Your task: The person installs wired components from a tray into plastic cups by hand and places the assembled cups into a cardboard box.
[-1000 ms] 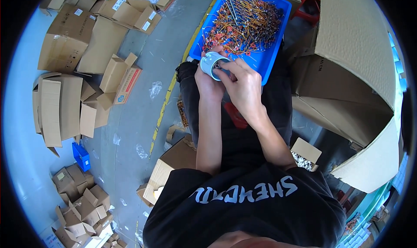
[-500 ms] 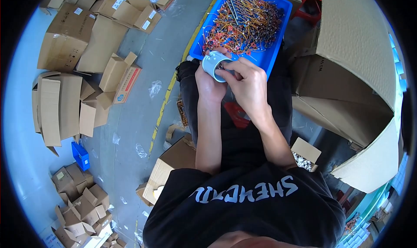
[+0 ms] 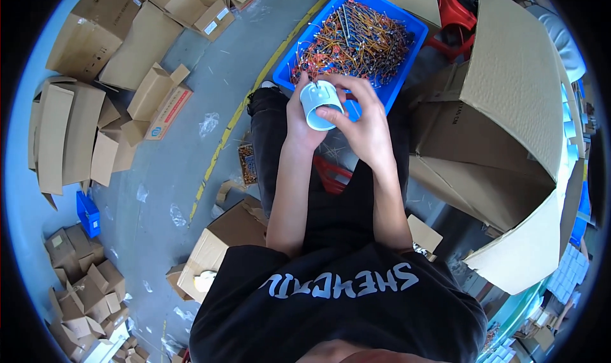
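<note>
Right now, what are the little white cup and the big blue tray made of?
The white cup looks like smooth plastic: even colour, thin rim, slight sheen. The blue tray also looks like moulded plastic, with bright uniform colour and rounded rigid walls. Neither can be confirmed by sight alone.

The floor was smooth grey concrete (image 3: 159, 172), crossed by a painted yellow line (image 3: 223, 153) and littered with scraps of clear plastic film (image 3: 208, 122). Flattened brown cardboard cartons (image 3: 70, 134) lay heaped along the left. A large open brown cardboard box (image 3: 509, 121) stood at the right. Daylight fell evenly.
</note>
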Demonstrator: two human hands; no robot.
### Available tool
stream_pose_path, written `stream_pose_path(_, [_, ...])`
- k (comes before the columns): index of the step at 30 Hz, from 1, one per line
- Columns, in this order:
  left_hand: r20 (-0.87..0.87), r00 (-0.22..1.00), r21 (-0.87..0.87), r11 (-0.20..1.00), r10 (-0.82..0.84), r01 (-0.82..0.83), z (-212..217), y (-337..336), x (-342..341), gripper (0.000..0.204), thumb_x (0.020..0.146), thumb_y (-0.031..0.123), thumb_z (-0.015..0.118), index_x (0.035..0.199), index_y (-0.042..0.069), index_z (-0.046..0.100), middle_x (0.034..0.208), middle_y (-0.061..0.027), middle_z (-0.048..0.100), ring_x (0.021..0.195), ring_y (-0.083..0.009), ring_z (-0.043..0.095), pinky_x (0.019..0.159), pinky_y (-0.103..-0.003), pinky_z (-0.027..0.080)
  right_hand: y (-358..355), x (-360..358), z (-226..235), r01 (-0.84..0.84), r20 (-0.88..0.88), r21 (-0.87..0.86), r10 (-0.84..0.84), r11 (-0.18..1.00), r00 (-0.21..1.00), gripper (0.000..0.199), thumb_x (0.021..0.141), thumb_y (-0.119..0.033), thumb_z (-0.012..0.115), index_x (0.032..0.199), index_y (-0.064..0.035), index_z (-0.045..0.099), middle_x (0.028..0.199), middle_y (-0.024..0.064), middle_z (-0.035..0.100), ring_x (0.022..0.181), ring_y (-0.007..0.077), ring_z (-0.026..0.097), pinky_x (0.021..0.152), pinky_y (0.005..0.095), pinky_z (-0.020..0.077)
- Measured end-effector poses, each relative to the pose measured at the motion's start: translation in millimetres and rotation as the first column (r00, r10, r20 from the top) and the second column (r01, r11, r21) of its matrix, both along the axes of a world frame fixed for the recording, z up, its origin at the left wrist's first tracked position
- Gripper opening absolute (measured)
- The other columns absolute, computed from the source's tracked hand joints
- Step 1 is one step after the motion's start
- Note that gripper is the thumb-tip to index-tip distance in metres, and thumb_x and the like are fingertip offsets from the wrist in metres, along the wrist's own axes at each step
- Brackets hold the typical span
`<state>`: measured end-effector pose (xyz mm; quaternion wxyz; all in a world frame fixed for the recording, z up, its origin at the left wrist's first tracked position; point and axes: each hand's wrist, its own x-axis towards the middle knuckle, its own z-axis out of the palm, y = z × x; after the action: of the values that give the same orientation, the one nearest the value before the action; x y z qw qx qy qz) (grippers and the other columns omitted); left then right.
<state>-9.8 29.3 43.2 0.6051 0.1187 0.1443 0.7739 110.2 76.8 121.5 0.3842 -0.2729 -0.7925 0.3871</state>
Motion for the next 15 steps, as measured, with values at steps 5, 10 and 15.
stream_pose_path(5, [-0.503, 0.857, -0.449, 0.815, 0.108, -0.367, 6, 4, 3, 0.071, 0.095, 0.061, 0.023, 0.105, -0.001, 0.058, 0.090, -0.0123, 0.063, 0.076, -0.0187, 0.064, 0.067, -0.028, 0.053, 1, -1, -13, -0.122, -0.017, -0.310, 0.122, 0.943, 0.992, 0.044, 0.079, -0.013, 0.072, 0.116, 0.0021, 0.054, 0.104, 0.0190, 0.061, 0.094, 0.0312, 0.061, 0.081, 0.0359, 0.0483])
stream_pose_path(10, [-0.740, 0.626, -0.525, 0.794, -0.247, -0.306, 27, -13, -7, 0.063, 0.096, 0.057, 0.034, 0.110, -0.001, 0.054, 0.097, -0.0094, 0.062, 0.083, -0.0132, 0.062, 0.070, -0.027, 0.051, 7, -5, -31, -0.029, 0.030, -0.187, 0.035, 0.982, 0.999, 0.046, 0.085, -0.012, 0.066, 0.124, 0.0046, 0.047, 0.107, 0.0219, 0.060, 0.098, 0.0331, 0.061, 0.085, 0.0371, 0.0486])
stream_pose_path(15, [-0.961, 0.276, -0.081, 0.922, 0.029, -0.379, 33, -18, -5, 0.052, 0.089, 0.039, 0.060, 0.120, -0.001, 0.048, 0.110, -0.0142, 0.057, 0.098, -0.0190, 0.058, 0.085, -0.033, 0.047, 8, 0, -29, -0.018, 0.057, -0.229, 0.032, 0.973, 0.998, 0.045, 0.085, -0.009, 0.064, 0.125, 0.0047, 0.047, 0.110, 0.0226, 0.058, 0.100, 0.0342, 0.060, 0.085, 0.0373, 0.0489])
